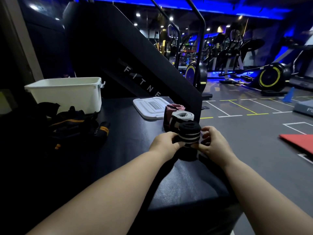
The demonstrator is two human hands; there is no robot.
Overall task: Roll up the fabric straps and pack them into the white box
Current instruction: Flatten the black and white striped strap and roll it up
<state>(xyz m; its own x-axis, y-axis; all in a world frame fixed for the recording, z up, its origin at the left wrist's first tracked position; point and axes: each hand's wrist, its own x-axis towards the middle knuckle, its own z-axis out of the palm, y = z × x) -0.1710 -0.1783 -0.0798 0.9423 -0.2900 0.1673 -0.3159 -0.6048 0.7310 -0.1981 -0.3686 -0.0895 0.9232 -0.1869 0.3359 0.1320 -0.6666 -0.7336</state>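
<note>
Two hands closed on the black strap roll (189, 135) from either side. The left hand (166, 140) had its fingers curled round the roll's left flank, and the right hand (212, 141) pinched the right flank with thumb and fingertips. The roll, banded with pale stripes, stood on end between them near the right edge of the black padded surface (128, 150).

Just behind it stood a white roll (183, 116), and behind that a pink roll (174, 108) — the three in a close row. The white lid (145, 107) lay flat beside the pink roll.

Well apart to the left sat the white box (67, 95), open at the top. In front of it lay a heap of unrolled straps (72, 128), black with orange stripes; one carried small print too fine to read.

On the slanted black panel (135, 65) behind the surface the letters "FITNE" could be read — the rest was hidden. A grey block (303, 107) on the floor at far right showed "PL".
</note>
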